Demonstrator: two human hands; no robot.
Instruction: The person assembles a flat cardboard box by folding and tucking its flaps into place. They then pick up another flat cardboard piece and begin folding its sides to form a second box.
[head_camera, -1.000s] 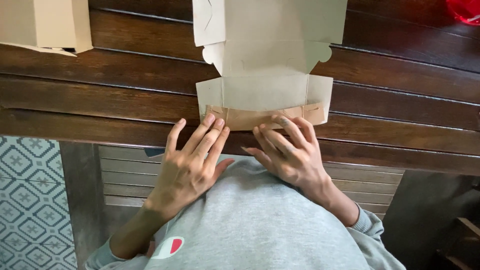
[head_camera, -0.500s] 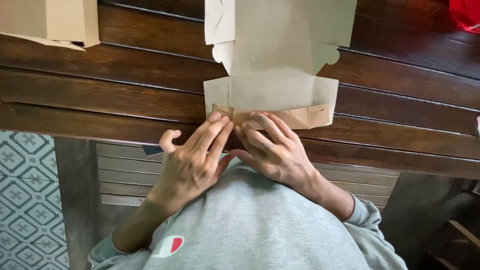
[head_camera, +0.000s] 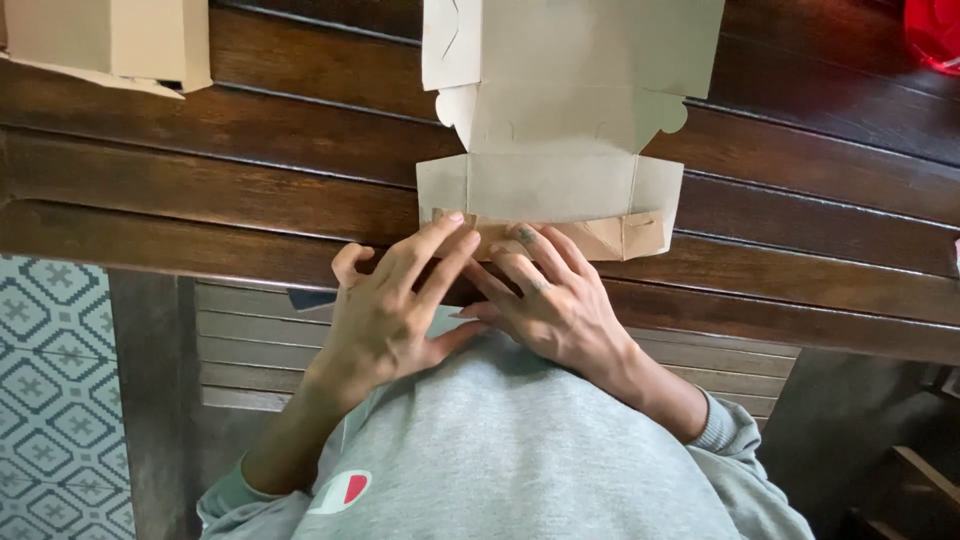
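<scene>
Pressing down along the near edge of a flat cardboard box blank, both hands are working the folded brown flap in the head view. The left hand is lying open, fingers stretched onto the flap, gripping nothing; the right hand is likewise spread flat beside it. The blank is lying on the dark wooden worktop; firm, even pressure along the crease should be keeping the fold straight.

My fingers hide part of the box's near flap — its far end, a second box and something red are cut off.
</scene>
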